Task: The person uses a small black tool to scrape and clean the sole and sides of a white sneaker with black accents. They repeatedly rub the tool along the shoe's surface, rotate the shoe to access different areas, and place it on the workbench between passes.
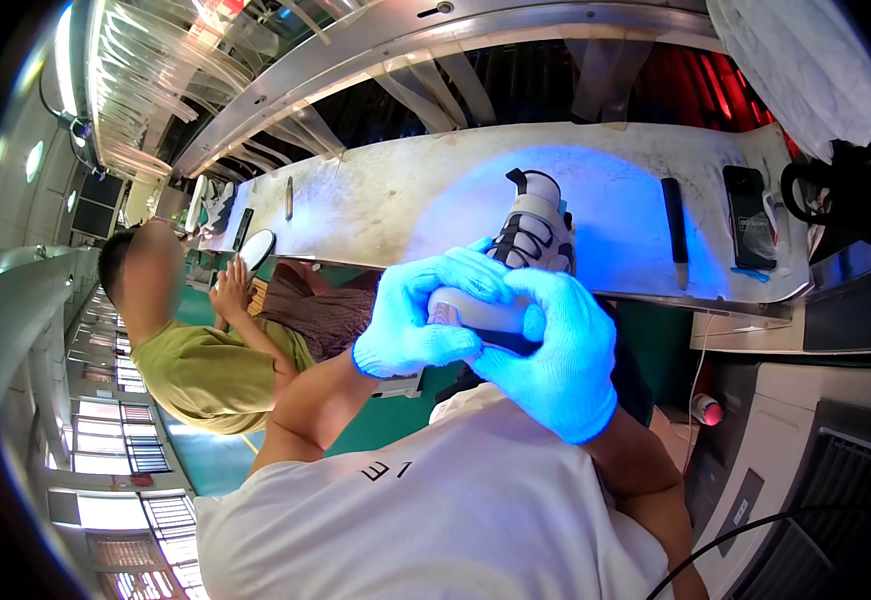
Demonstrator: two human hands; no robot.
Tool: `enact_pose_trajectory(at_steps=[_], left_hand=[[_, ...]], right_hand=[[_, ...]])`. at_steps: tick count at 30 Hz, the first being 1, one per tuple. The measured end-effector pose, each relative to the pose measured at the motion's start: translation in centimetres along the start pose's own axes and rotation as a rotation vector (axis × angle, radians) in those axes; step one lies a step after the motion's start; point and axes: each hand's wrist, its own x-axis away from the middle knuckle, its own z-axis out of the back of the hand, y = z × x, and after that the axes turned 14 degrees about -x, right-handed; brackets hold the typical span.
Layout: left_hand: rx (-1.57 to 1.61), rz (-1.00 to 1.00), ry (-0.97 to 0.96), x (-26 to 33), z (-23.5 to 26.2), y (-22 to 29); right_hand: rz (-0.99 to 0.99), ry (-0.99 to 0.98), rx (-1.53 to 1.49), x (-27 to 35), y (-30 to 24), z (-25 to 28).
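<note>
In front of my chest, both hands, in knit gloves lit blue, close round a pale rounded shoe [483, 313] with a dark underside. My left hand [426, 310] wraps its left side, the fingers lying over the top. My right hand [556, 350] grips the right side, its fingers bent over the edge. Just beyond them, a grey and white sneaker [533, 225] with black laces and a black pull tab shows on the bench. My hands cover the space between, so I cannot tell whether the two are one shoe.
The bench [376, 190] runs across under a blue light. On its right lie a black-handled tool [675, 230], a phone [751, 215] and a clear plastic piece. At left, a co-worker [206, 350] in a green shirt handles a white sole [258, 250]. Metal machinery [376, 60] stands behind.
</note>
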Motion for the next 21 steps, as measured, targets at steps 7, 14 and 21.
enact_pose_trajectory(at_steps=[7,14,21], left_hand=[[0.033,0.378,0.102,-0.5,0.2,3.7],[0.046,0.406,0.171,-0.1,0.7,3.9],[0.087,0.362,0.199,0.1,1.1,3.0]], right_hand=[[0.067,0.045,0.009,-0.6,1.8,-1.6],[0.086,0.079,0.033,0.1,2.1,-2.5],[0.000,0.159,-0.020,3.3,3.4,-2.1]])
